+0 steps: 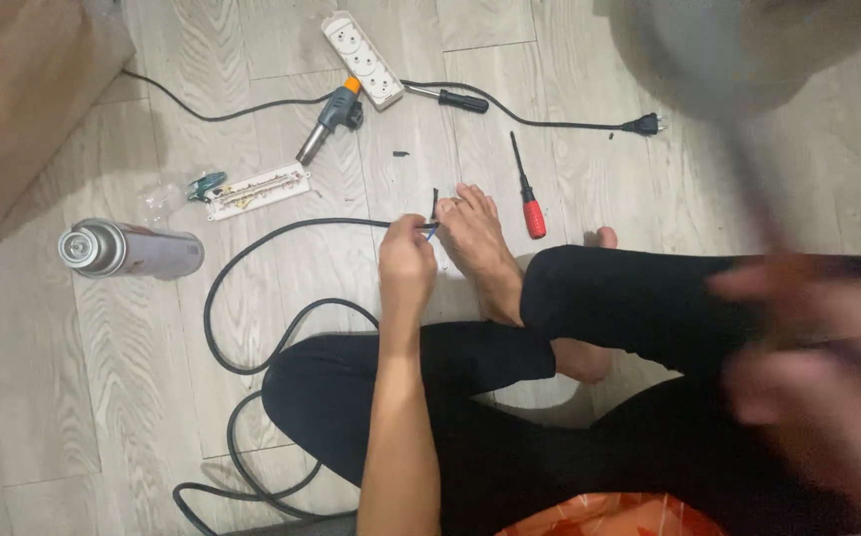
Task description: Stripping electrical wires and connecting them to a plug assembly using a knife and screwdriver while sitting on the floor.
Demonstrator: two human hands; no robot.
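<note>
Stripped cable end pinched over a bare foot, with a torch lying right there

Left hand (406,270) has its grip pinched on the end of the black cable (252,253), out mid-floor just above the person's toes (470,213); the rest loops back toward the near edge. Right hand (818,367) is a blur close to the camera, so can't tell if its grip is spread or closed. My worry: thin bared wires could slip or poke the foot, and the torch (329,119) and gas can (131,249) sit near the far-left side, close to that cable.
</note>
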